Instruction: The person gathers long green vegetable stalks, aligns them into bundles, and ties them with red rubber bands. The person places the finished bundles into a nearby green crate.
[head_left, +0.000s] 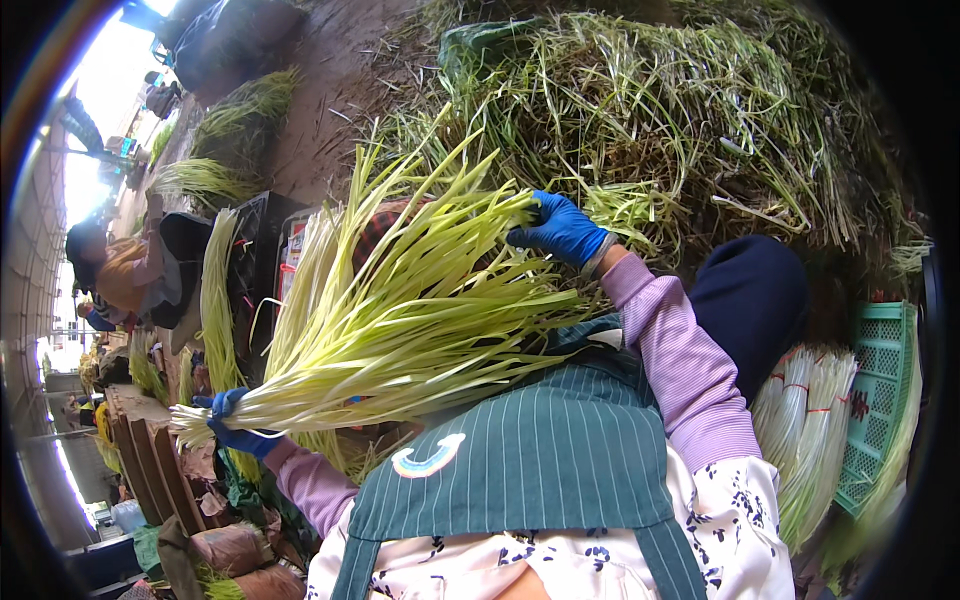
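A large bunch of long yellow-green leafy stalks (405, 307) fans out across the front of my body. My left hand (238, 424), in a blue glove, is closed round its pale stem ends at the lower left. At the leaf tips on the right, my right hand (559, 229), also blue-gloved, has its fingers and thumb bent together on some leaf ends; what lies between them is partly hidden. Behind the fanned leaves, more pale stalks (300, 277) lean beside a dark crate (259, 225).
A big heap of green and dry stalks (660, 127) covers the ground beyond my right hand. Tied white-stemmed bundles (806, 420) lie by a green plastic crate (874, 405) at the right. Another person (124, 266) sits at the left, near wooden boards (150, 465).
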